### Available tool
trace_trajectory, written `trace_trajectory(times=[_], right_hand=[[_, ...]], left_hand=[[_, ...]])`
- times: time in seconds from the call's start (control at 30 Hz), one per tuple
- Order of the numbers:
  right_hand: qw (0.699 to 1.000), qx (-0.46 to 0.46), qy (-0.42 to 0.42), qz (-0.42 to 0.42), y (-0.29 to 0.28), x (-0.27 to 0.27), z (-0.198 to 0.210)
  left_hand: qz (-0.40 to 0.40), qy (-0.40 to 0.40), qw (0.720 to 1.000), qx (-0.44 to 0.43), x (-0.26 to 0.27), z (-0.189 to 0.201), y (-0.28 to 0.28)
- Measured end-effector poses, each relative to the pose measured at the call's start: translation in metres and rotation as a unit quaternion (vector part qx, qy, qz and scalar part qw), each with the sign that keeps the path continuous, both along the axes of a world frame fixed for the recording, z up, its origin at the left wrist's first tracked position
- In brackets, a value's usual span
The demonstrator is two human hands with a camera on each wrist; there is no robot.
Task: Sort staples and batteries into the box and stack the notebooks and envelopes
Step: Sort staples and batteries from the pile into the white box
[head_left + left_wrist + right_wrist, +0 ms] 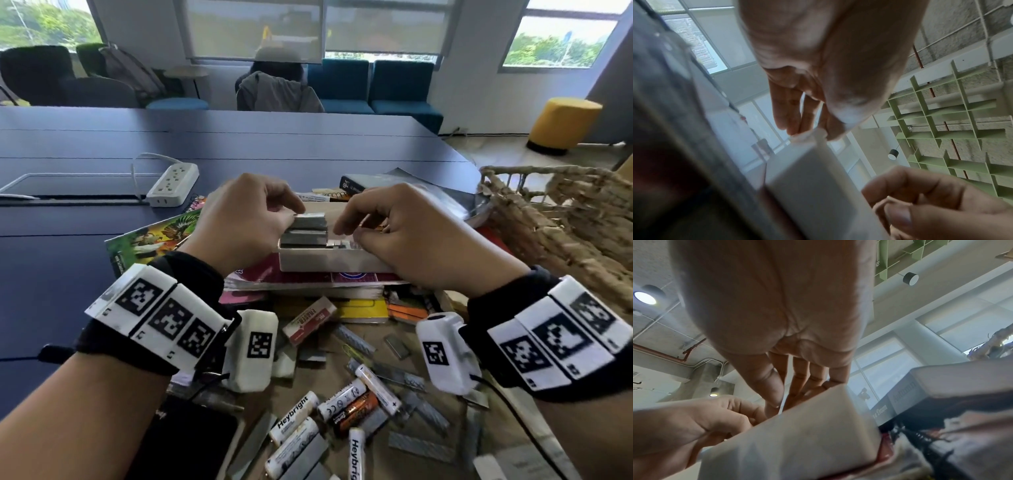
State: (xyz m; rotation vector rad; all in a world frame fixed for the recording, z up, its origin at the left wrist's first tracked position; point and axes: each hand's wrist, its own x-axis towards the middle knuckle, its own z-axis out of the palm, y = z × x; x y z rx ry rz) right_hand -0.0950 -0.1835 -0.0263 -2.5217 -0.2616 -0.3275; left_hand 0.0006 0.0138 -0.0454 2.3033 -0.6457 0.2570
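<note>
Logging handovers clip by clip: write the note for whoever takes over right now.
Left hand: pinching a staple strip over the white box.
Right hand: fingers curled at the box's right side; what it holds is hidden.
Done: some staple strips sit in the box, which rests on stacked notebooks.
Left: batteries and loose staples near you; nothing neatly stacked yet.

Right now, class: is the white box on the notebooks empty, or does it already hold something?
Not empty. The white box is open-topped, with staple strips stacked in its left end; both hands work above it.
</note>
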Motion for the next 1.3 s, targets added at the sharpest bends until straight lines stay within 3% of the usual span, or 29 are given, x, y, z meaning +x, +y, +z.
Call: trace_trajectory(times=[0.17,0.33,0.43,0.53,0.63,0.83,1.03,1.17,1.3], right_hand=[[1.0,-0.011,0.007,-0.006,-0.003,-0.001,0.002],[0.997,-0.078,0.005,0.018,-0.001,-0.011,0.012],[0.983,-0.1,0.115,0.099,0.001,-0.018,0.019],[0.955,-0.128,0.216,0.156,0.007,-0.025,0.013],[0.94,-0.127,0.272,0.164,0.011,-0.027,0.004],[0.913,-0.165,0.339,0.157,0.018,-0.033,-0.004],[0.911,-0.185,0.342,0.139,0.023,-0.035,-0.008],[0.918,-0.186,0.313,0.157,0.027,-0.039,-0.007],[0.913,-0.222,0.301,0.164,0.029,-0.04,-0.007]], left_hand=[[0.0,-0.018,1.0,-0.018,-0.007,-0.006,-0.006],[-0.03,-0.05,0.997,-0.058,-0.019,-0.003,-0.013],[-0.059,-0.046,0.994,-0.079,-0.026,0.0,-0.016],[-0.111,0.003,0.993,-0.046,-0.027,-0.003,-0.018],[-0.165,0.044,0.985,0.023,-0.026,-0.008,-0.016],[-0.175,0.049,0.982,0.043,-0.026,-0.005,-0.014],[-0.173,0.048,0.983,0.028,-0.028,-0.004,-0.013],[-0.158,0.004,0.987,0.037,-0.039,0.01,-0.012],[-0.198,0.025,0.978,0.053,-0.053,0.032,-0.002]])
